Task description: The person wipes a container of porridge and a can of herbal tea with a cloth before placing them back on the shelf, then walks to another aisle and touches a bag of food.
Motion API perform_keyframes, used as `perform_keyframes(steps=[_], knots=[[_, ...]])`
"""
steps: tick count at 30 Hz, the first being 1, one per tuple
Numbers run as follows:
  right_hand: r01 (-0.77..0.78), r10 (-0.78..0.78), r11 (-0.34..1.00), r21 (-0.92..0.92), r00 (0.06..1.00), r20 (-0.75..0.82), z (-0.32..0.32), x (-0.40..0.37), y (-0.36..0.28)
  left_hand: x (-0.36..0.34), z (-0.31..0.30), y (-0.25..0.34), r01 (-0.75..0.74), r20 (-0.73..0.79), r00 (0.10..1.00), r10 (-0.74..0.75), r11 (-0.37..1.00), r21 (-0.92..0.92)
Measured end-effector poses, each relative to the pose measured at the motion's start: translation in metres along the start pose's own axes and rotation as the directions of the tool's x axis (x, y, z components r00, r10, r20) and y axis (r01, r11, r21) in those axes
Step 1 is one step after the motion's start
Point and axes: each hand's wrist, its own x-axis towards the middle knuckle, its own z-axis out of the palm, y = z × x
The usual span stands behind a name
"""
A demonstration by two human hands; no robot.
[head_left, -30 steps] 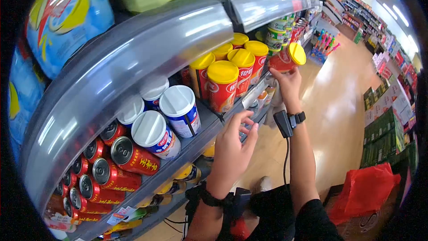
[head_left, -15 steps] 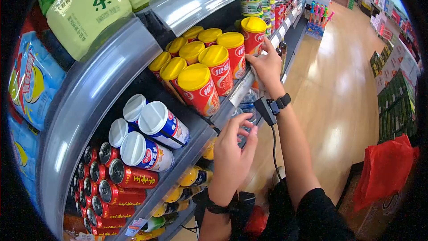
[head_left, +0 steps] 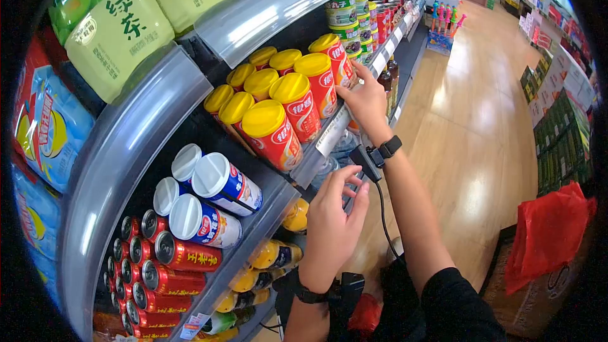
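My right hand is at the shelf's front edge, fingers and thumb around the lower part of a red can with a yellow lid. That can leans slightly at the far end of the front row, close against the neighbouring can. More red cans with yellow lids stand in rows to its left. My left hand hovers in front of the shelf with loosely bent fingers, thumb apart, holding nothing. White-lidded blue cans stand left of it.
Red drink cans fill the shelf's near end. Green stacked tins stand beyond the yellow lids. Bottles with yellow caps sit on the shelf below. A red plastic bag hangs at right. The aisle floor runs ahead.
My right hand has brought the red can back and left, into line with the row. My left hand has stayed nearly the same. The view has shifted slightly.
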Motion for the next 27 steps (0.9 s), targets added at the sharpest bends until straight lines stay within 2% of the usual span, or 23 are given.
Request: perform_keyframes(steps=[3, 6, 8, 12, 14, 17, 21, 27], knots=[[-0.034, 0.034, 0.999, 0.018, 0.999, 0.017, -0.004, 0.0, 0.0, 0.0, 0.002, -0.003, -0.009, 0.006, 1.0, 0.009, 1.0, 0.019], [-0.043, 0.043, 0.999, 0.005, 0.996, 0.083, -0.007, 0.005, 0.004, 0.0, 0.003, -0.001, -0.016, 0.008, 1.0, 0.015, 0.999, 0.038], [-0.018, 0.013, 1.0, 0.022, 0.981, 0.192, -0.008, 0.012, 0.017, 0.0, 0.003, -0.001, -0.003, 0.013, 1.0, 0.003, 0.999, 0.042], [-0.015, -0.005, 0.997, 0.071, 0.965, 0.262, -0.016, 0.019, 0.023, 0.0, 0.003, -0.002, 0.005, 0.019, 1.0, -0.006, 0.999, 0.054], [-0.081, 0.088, 0.996, -0.036, 0.915, 0.394, -0.029, 0.021, 0.008, 0.0, 0.001, -0.003, 0.013, 0.021, 1.0, -0.014, 0.998, 0.056], [-0.029, 0.064, 0.996, -0.082, 0.89, 0.452, -0.026, 0.028, 0.025, -0.001, -0.001, -0.003, 0.016, 0.021, 1.0, -0.017, 0.998, 0.064], [-0.051, 0.102, 0.991, -0.12, 0.877, 0.47, -0.029, 0.028, 0.021, -0.001, -0.003, -0.003, 0.009, 0.029, 1.0, -0.011, 0.996, 0.083], [0.023, 0.072, 0.976, -0.218, 0.904, 0.421, -0.025, 0.024, 0.019, -0.002, -0.002, -0.003, 0.016, 0.048, 0.999, -0.021, 0.996, 0.093]])
